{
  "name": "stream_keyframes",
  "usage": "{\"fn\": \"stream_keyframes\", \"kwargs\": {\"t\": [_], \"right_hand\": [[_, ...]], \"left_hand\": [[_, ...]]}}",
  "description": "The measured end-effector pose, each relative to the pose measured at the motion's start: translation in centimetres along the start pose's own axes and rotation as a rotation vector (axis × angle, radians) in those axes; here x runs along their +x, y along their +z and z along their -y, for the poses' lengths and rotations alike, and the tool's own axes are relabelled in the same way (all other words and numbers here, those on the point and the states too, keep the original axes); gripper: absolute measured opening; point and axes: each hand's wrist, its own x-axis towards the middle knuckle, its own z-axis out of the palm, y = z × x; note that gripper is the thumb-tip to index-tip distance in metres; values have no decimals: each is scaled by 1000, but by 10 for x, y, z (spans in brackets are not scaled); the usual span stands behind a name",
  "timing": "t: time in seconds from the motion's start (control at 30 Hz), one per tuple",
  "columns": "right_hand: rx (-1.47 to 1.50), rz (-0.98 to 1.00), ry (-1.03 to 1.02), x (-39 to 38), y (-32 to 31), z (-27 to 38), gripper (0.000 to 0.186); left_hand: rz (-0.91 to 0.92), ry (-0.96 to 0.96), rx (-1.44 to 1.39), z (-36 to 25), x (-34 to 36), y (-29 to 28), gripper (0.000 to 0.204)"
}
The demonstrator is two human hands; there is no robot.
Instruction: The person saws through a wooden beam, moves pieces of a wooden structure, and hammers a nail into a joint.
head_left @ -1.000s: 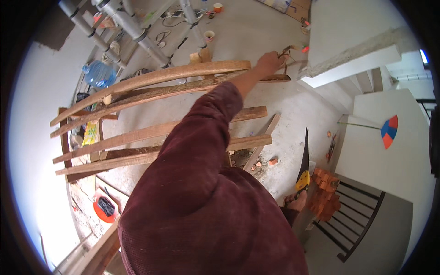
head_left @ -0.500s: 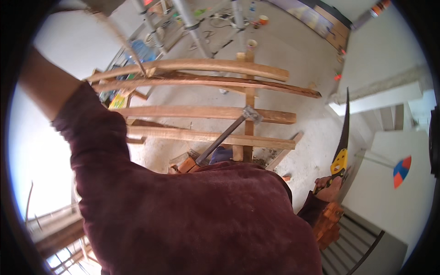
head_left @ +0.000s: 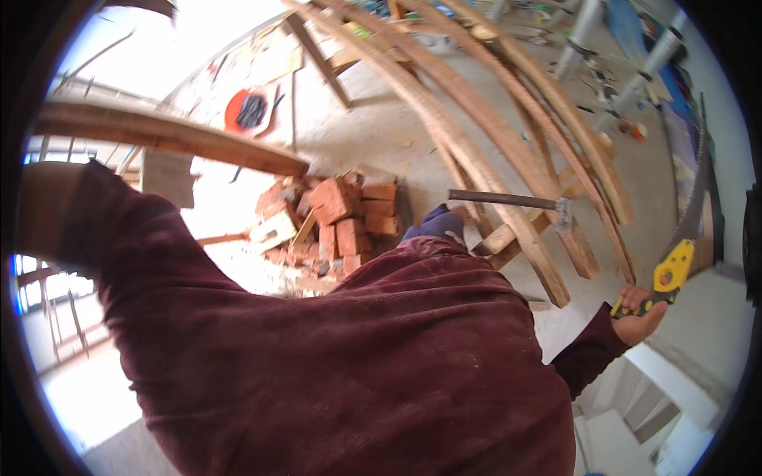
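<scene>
My right hand (head_left: 637, 314), at the lower right, is closed around the yellow and black handle of a handsaw (head_left: 673, 268). Its curved dark blade points up and away from me, along the right side of the view. My left arm (head_left: 135, 214) in a maroon sleeve stretches out to the left, and the hand itself lies beyond the picture's edge. Ahead of my body several long timbers (head_left: 476, 123) lie side by side over cross pieces. A hammer (head_left: 508, 200) with a dark handle rests across them near their closer ends.
A heap of red bricks (head_left: 337, 210) lies on the floor left of the timbers. Beyond it sits a red basin (head_left: 238, 111) with dark contents. A thick wooden beam (head_left: 175, 139) juts in from the left above my arm. Metal poles (head_left: 579, 40) stand at the upper right.
My view has swung to the left, bringing the brick heap and red basin into sight. The timbers now run diagonally across the picture. The handsaw stays in my right hand.
</scene>
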Motion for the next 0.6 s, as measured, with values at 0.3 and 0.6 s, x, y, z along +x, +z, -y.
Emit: {"fn": "stream_keyframes", "kwargs": {"t": [0.3,0.6], "right_hand": [[70,158,165,13,-48,9,49],[-23,-43,68,-27,-39,17,49]], "left_hand": [[-93,-542,444,92,-166,-218,37],[404,-1396,692,184,-271,-223,41]]}}
